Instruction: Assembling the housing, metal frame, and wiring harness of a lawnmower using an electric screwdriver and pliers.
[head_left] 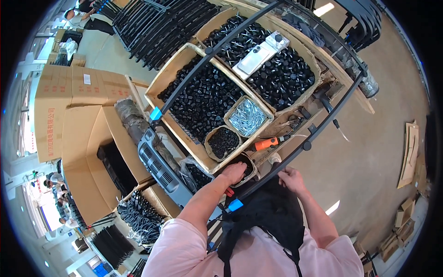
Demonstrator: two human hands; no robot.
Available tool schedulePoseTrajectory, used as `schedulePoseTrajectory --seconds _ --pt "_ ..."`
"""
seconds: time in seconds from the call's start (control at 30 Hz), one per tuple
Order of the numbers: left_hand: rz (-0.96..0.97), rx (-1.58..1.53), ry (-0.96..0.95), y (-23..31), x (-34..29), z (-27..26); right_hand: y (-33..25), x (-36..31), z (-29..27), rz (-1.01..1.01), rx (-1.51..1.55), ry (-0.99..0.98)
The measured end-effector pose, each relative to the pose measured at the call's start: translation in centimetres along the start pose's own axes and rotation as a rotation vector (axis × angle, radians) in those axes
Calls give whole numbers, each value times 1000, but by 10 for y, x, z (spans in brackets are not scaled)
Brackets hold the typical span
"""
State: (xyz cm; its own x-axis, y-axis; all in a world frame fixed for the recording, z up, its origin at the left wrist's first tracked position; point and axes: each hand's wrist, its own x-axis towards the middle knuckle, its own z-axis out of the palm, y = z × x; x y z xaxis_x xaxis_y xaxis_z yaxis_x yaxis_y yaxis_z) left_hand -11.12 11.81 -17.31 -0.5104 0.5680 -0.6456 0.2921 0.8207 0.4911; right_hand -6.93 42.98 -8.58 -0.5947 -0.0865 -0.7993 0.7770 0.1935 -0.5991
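My left hand (235,172) reaches into a small cardboard box (252,171) of dark parts, its fingertips hidden there. Beside the frame's near bar, my right hand (290,179) is closed with curled fingers; what they hold, if anything, is too small to make out. A black tubular frame (277,170) with blue wraps (235,205) slants over the parts boxes. Just beyond my left hand are a tub of small black screws (224,142) and a box of silver screws (248,117). An orange-bodied tool (266,143) lies to their right.
Large wooden bins hold black plastic caps (203,92) and black knobbed bolts (284,76), with a white metal block (260,55) on top. An open carton (87,152) and a grey slotted housing (161,161) stand left. Stacked black frames (157,32) rise behind. People work at far left.
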Motion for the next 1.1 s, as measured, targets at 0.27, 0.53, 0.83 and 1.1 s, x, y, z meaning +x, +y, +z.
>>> schedulePoseTrajectory --seconds 0.27,0.53,0.83,1.1 --pt "-259 -328 -47 3 8 -8 20 116 64 115 472 -79" --pt "-344 -379 -107 -1 -6 -19 -10 179 113 280 627 313" --pt "-421 -1208 -216 16 -24 -46 -6 177 86 61 845 547" --pt "-126 -1648 -109 40 -70 -81 -2 105 -3 -117 1049 -247"
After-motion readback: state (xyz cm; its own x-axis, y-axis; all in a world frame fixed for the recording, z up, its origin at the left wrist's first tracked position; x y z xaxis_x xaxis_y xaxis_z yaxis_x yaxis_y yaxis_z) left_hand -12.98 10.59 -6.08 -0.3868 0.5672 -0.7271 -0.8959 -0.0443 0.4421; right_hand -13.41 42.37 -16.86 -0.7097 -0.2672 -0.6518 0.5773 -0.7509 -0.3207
